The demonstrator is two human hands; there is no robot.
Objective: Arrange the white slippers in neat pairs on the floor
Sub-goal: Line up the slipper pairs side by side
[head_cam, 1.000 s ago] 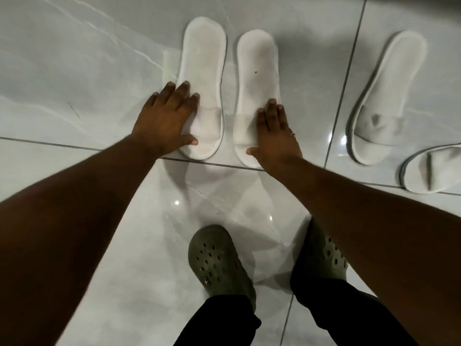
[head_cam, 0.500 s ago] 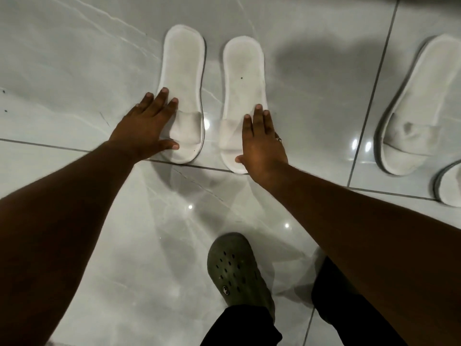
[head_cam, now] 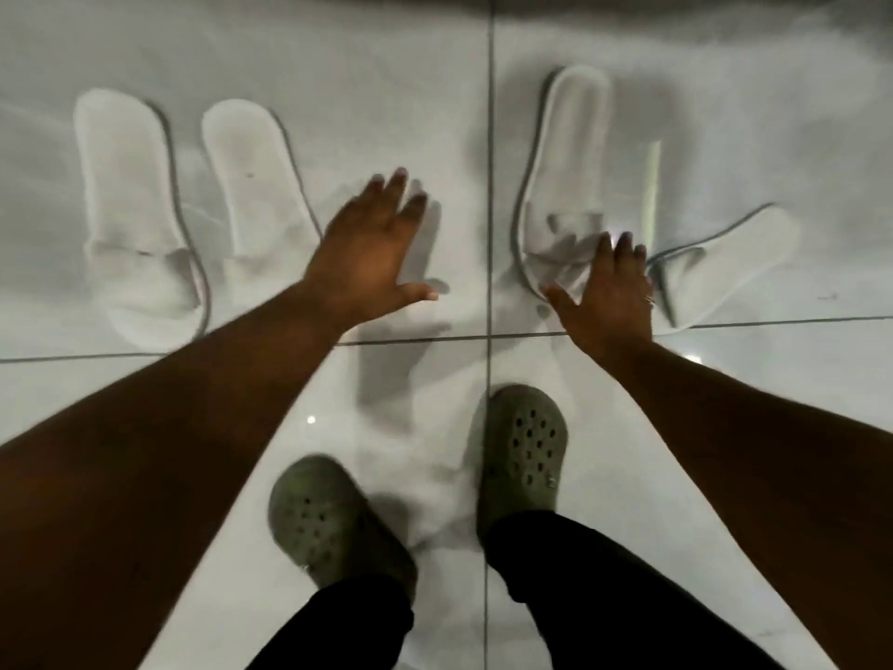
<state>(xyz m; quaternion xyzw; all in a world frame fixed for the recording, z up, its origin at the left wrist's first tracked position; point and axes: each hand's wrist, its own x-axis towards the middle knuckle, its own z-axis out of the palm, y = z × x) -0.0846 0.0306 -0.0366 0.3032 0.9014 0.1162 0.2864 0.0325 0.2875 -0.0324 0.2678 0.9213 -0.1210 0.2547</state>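
Note:
Two white slippers lie side by side on the floor at the left, one (head_cam: 130, 205) further left and its mate (head_cam: 251, 195) beside it, toes toward me. My left hand (head_cam: 367, 244) hovers open, fingers spread, just right of that pair and touching neither. A third white slipper (head_cam: 565, 162) lies right of the vertical grout line. A fourth white slipper (head_cam: 725, 263) lies slanted next to it, toe ends close. My right hand (head_cam: 606, 302) is spread open over the toe straps where these two meet; whether it touches them is unclear from motion blur.
Glossy white marble tiles (head_cam: 386, 65) with grey grout lines cover the floor. My feet in olive green clogs, left (head_cam: 328, 519) and right (head_cam: 526, 452), stand just behind the hands. Black trouser legs show at the bottom edge.
Both hands have left the left pair of slippers and swung right; the view panned right. My right hand now reaches the other two slippers, and my feet have stepped rightward.

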